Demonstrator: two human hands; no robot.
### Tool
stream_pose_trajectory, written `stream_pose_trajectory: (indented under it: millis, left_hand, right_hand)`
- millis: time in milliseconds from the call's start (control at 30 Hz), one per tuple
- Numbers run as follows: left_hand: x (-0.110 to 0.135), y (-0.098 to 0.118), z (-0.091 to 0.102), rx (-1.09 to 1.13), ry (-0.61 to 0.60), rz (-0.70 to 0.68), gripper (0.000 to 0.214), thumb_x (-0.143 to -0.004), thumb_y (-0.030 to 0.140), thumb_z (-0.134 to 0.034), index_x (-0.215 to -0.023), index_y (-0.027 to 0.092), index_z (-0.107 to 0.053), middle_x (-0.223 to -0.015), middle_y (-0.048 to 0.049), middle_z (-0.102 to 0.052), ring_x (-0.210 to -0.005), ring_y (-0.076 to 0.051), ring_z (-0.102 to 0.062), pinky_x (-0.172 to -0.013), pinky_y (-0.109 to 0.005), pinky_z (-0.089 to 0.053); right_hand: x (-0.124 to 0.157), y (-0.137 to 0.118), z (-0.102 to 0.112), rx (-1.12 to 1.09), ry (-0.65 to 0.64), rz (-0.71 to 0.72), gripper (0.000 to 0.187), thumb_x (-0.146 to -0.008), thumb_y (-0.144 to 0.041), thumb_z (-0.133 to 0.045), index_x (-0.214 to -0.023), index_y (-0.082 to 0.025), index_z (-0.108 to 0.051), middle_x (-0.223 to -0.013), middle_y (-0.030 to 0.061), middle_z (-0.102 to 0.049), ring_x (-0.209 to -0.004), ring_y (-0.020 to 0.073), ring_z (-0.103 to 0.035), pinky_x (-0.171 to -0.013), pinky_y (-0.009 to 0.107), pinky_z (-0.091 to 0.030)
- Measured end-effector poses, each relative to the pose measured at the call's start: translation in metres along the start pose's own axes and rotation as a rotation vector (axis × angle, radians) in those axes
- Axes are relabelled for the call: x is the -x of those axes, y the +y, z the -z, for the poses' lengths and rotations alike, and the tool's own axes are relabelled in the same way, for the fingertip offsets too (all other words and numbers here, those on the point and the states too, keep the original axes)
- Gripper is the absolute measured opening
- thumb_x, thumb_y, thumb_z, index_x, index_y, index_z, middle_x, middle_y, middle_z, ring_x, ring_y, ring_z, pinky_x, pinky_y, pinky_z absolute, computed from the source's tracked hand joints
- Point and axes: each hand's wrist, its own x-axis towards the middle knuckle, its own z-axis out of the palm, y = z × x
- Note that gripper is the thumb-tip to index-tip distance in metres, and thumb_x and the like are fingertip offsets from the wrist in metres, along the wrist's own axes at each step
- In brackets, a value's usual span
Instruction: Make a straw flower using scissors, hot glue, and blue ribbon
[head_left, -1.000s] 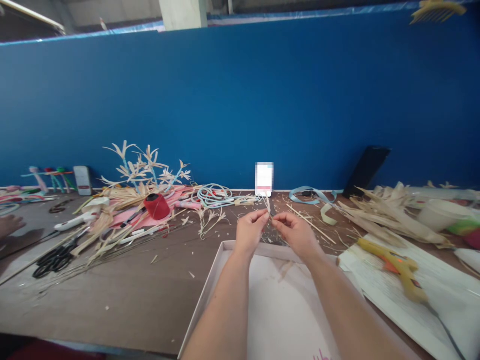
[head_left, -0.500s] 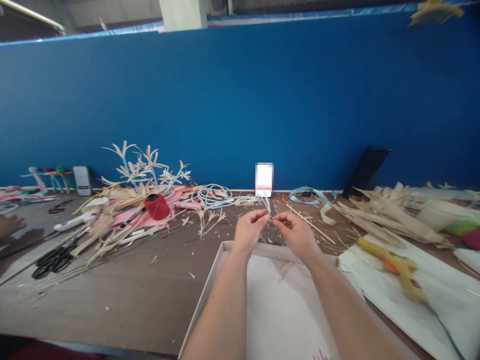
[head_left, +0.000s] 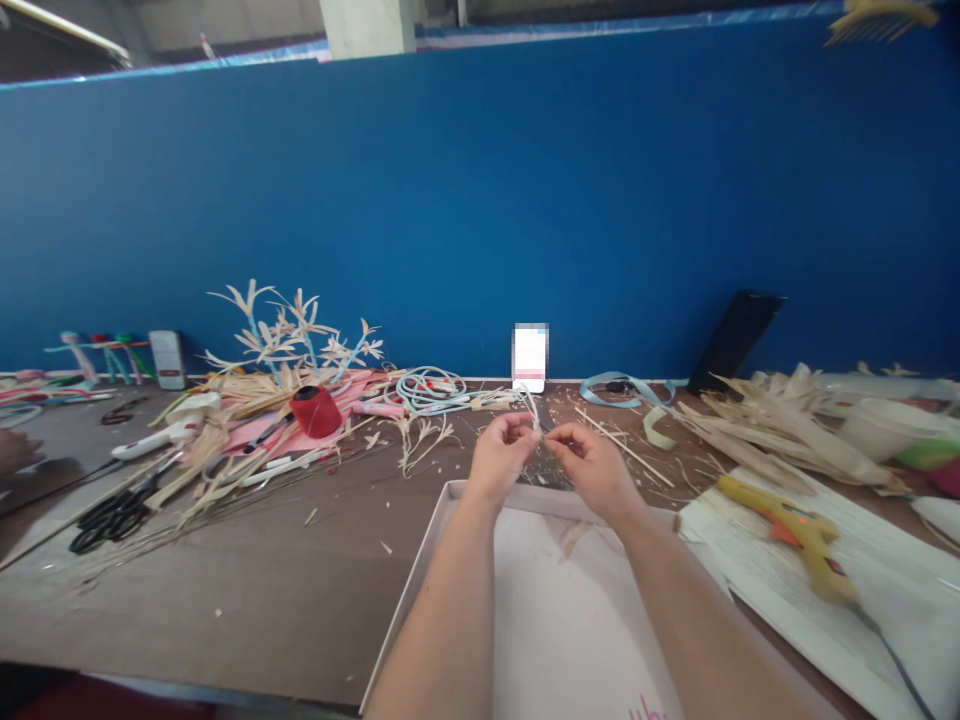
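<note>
Pinching a thin pale straw strip [head_left: 535,418] between both hands: left hand [head_left: 504,455], right hand [head_left: 592,465]. Best to grip gently, over the shallow white cardboard tray [head_left: 420,580].

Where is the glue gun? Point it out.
The yellow glue gun lies on the white paper right of the right hand, below the dried leaves.

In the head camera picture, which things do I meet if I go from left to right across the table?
Black scissors → red thread spool → left hand → straw strip pinched between both hands → right hand → yellow glue gun.
</note>
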Motion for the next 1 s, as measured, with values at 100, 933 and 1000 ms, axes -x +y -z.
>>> stream_pose_trajectory:
  millis: [100,933,1000]
  left_hand:
    - [-0.0003,0.0004,0.0001,-0.001,0.004,0.006,0.037,-0.064,0.029,-0.068,-0.098,0.017,-0.059,-0.074,0.0009,-0.056,-0.057,-0.006,-0.047,-0.052,-0.018,-0.038]
    - [-0.0004,0.0010,0.0011,0.014,0.000,0.001,0.026,-0.063,0.033,-0.068,-0.080,0.013,-0.065,-0.067,0.0002,-0.058,-0.053,-0.005,-0.043,-0.051,-0.019,-0.033]
    - [-0.0005,0.0012,0.0012,0.027,0.006,0.008,0.027,-0.062,0.034,-0.069,-0.081,0.014,-0.065,-0.069,-0.0002,-0.060,-0.053,-0.005,-0.043,-0.051,-0.019,-0.034]
  right_hand:
    - [0.0002,0.0007,-0.0006,0.020,-0.009,0.014,0.020,-0.076,-0.039,-0.052,-0.078,-0.021,-0.060,-0.060,-0.0015,-0.055,-0.050,0.0126,-0.043,-0.049,0.025,-0.033]
    - [0.0015,0.0000,-0.0018,-0.020,-0.073,0.022,0.016,-0.077,-0.036,-0.052,-0.080,-0.021,-0.059,-0.063,-0.0016,-0.055,-0.050,0.0121,-0.041,-0.050,0.025,-0.033]
    - [0.0018,-0.0001,-0.0023,-0.022,-0.063,0.034,0.016,-0.077,-0.035,-0.052,-0.078,-0.021,-0.058,-0.062,-0.0018,-0.054,-0.052,0.0126,-0.042,-0.050,0.025,-0.033]
